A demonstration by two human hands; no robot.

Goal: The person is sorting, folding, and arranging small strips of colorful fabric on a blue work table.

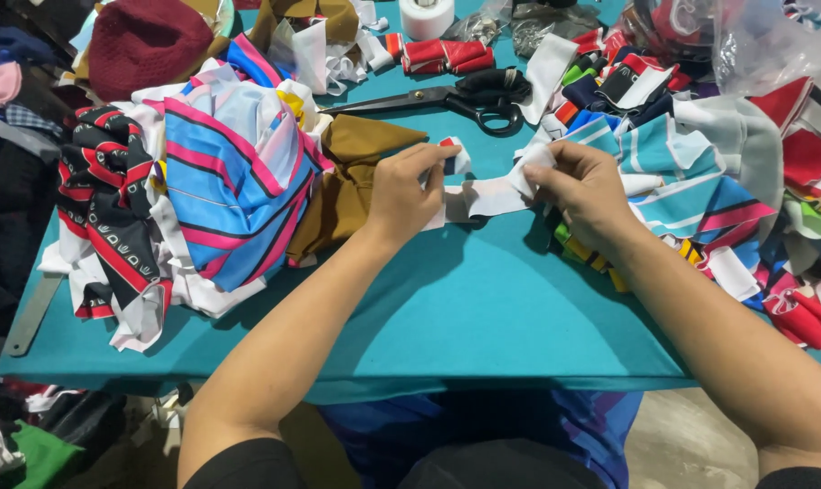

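Both my hands hold one white fabric strip stretched flat on the teal table. My left hand pinches its left end, where a small red, white and blue piece sticks up. My right hand grips the strip's right end, next to a heap of striped blue, white and pink cloth.
Black-handled scissors lie behind my hands. A pile of striped blue and pink garments and a brown cloth sit at left. A white tape roll stands at the back. Red and coloured scraps crowd the right edge.
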